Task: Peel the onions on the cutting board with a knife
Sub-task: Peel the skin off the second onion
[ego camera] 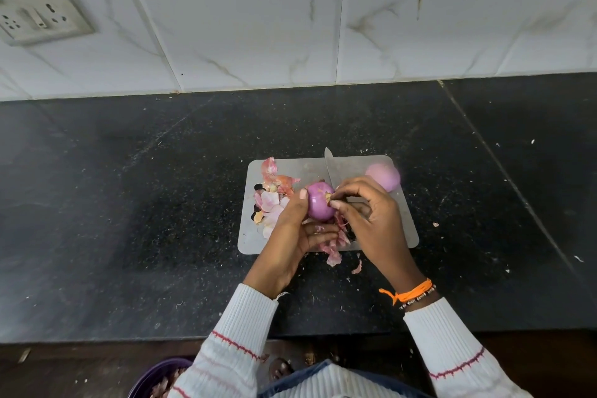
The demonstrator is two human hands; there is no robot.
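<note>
Onions (320,204) — two, one held.

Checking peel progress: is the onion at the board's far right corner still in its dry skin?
No. That onion shows a smooth pale pink surface with no dry skin, lying on the board apart from both hands.

No text, label, brand, number or sign can be read on anything here.
</note>
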